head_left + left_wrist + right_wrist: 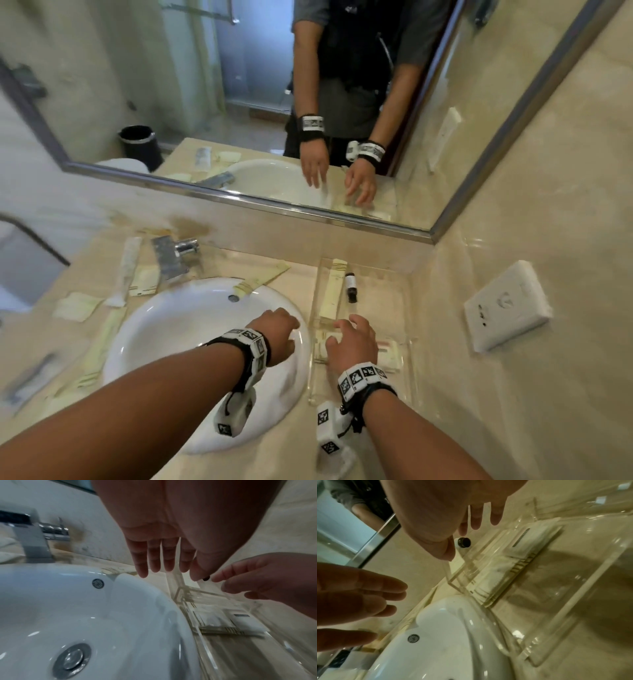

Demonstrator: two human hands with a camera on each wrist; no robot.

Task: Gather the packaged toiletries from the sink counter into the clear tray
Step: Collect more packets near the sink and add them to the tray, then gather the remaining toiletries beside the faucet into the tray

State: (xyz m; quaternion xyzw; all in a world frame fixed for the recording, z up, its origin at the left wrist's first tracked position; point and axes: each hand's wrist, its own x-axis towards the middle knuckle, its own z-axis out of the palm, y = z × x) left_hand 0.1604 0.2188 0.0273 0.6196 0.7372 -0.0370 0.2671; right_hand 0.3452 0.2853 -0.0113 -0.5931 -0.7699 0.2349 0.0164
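The clear tray (407, 298) stands on the counter right of the basin. In it lie a long cream packet (330, 294), a small dark-capped bottle (350, 287) and flat packets (388, 353). My right hand (342, 329) hovers over the tray's near left part, fingers spread and holding nothing. Over the basin's right rim, my left hand (286, 322) is also bare, its fingers (154, 561) straight. The right wrist view shows the bottle (463, 542) and the packets (505, 563) below my right hand. Loose on the counter are a long packet (262, 282) across the basin's far rim, a white tube packet (126, 270) and cream sachets (144, 281).
The white basin (191, 325) fills the counter's middle, with a chrome tap (174, 257) behind it. More sachets (77, 306) and a long packet (102, 342) lie left of the basin. A mirror (239, 102) lines the back wall. A white socket (507, 305) sits on the right wall.
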